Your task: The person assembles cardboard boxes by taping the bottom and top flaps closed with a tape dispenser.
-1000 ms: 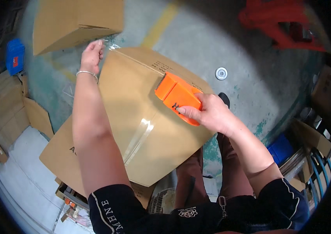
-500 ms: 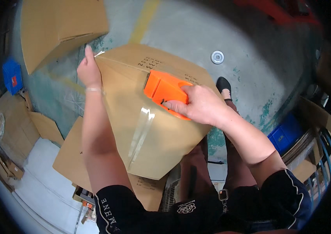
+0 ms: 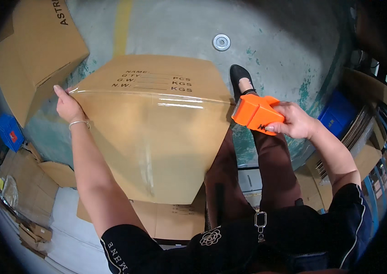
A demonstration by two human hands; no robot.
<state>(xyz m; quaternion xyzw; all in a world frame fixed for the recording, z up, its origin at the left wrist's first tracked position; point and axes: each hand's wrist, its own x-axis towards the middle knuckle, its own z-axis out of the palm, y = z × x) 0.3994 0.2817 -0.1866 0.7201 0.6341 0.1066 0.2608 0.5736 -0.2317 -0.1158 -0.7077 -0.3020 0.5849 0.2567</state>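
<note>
A large brown cardboard box (image 3: 125, 132) stands in front of me, with printing on its far face. Clear packing tape (image 3: 179, 101) runs along the top's far edge, shining as it reaches toward the right corner. Another strip of clear tape lies on the top face. My left hand (image 3: 68, 107) grips the box at its far left corner; some of its fingers are hidden. In my right hand (image 3: 296, 121) is an orange tape dispenser (image 3: 255, 113), its toothed front at the box's right corner. I cannot tell whether tape still links dispenser and box.
Another cardboard box (image 3: 43, 55) stands at the far left, with a blue bin (image 3: 10, 130) nearer me. On the right are a blue crate (image 3: 339, 114) and stacked flat cardboard (image 3: 355, 130). A round metal disc (image 3: 221, 42) lies on the floor.
My right hand has drawn the tape dispenser rightward along the edge, from the box's middle to its right corner. Tape now lies along that edge. My left hand stays at the far left corner.
</note>
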